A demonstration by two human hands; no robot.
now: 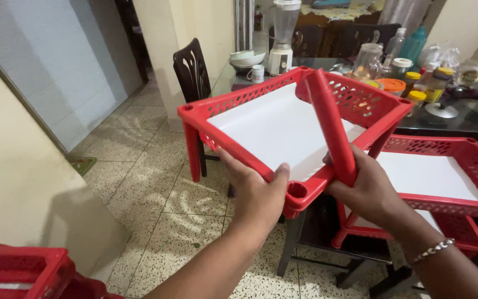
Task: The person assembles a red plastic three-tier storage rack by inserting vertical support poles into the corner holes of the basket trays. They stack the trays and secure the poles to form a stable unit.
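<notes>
Together our left hand [258, 194] grips one perforated red plastic tray [283, 124] while right hand [369, 188] fingers [360, 174] clasp one smooth red tube [330, 124].

Single view, head-worn camera. Looks forward and downward from the wearer's eye height, along both forearms. Close range: a red plastic rack shelf [283, 127] fills centre frame. Beyond it, a cluttered glass-topped bench [471, 119] upper right; speckled terrazzo floor [156, 182] lower left; cream wall [12, 166] close at left edge.
</notes>
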